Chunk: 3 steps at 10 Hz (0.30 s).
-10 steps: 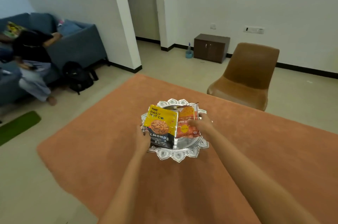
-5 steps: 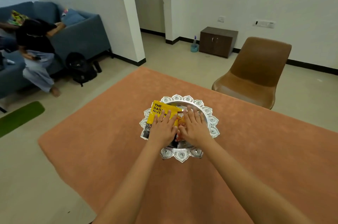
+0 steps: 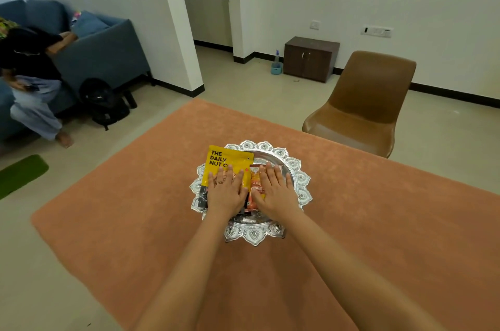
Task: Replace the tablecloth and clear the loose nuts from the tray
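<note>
- The ornate silver tray with a petal-shaped rim (image 3: 293,165) is set near the middle of the terracotta-orange tablecloth (image 3: 351,222); no loose nuts can be made out.
- A yellow nut packet (image 3: 227,159) overhangs the rim at ten o'clock, with a smaller orange packet (image 3: 255,184) beside it.
- The left hand (image 3: 226,192) is pressed flat, fingers straight, on the yellow packet, and the right hand (image 3: 276,192) likewise on the orange one; nothing is gripped.
- Under uneven pressure, the overhanging packet could be tipped off, or the cloth rucked.

A brown chair (image 3: 362,103), blue sofa (image 3: 105,52) and dark cabinet (image 3: 311,58) stand on beige floor (image 3: 259,89).
</note>
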### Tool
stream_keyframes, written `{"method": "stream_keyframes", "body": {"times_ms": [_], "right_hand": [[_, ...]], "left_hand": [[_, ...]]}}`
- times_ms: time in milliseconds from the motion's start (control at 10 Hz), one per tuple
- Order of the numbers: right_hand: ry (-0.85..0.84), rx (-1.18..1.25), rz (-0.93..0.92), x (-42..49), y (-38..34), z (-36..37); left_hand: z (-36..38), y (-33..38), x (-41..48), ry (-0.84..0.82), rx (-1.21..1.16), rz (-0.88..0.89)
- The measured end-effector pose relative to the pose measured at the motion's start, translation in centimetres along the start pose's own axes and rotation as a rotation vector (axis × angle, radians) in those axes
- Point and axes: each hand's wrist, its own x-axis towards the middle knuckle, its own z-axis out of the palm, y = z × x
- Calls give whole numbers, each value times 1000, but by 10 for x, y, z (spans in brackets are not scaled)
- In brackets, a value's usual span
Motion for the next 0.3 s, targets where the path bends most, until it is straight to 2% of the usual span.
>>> {"method": "stream_keyframes", "body": {"times_ms": [100,300], "right_hand": [[-33,45,-52,-2,1,-4],[-8,153,-15,-17,11,-36]], "left_hand": [[1,-3,-5,-26,2,43],[-29,1,-5,56,-53,85]]}}
